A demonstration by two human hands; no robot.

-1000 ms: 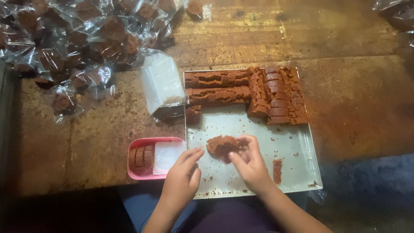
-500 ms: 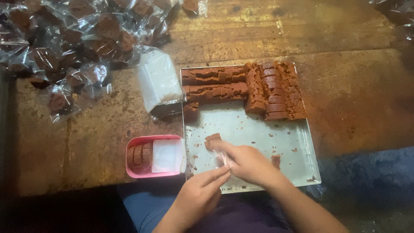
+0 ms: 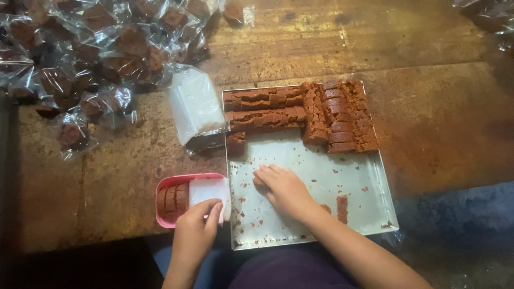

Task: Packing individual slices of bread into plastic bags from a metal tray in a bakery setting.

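While the left hand (image 3: 194, 227) pinches a clear bag (image 3: 210, 194) at the pink tub (image 3: 167, 187), the right hand (image 3: 284, 188) lies flat, fingers loose, over a cake piece (image 3: 258, 182) on the metal tray (image 3: 321, 171).

A worn, rust-brown bench (image 3: 428, 123) fills the frame. On it lie a metal tray (image 3: 321, 171) at centre, a pink tub (image 3: 163, 187) at its lower left, a stack of clear bags (image 3: 195, 104) above that, and wrapped cake pieces (image 3: 80, 59) heaped upper left.
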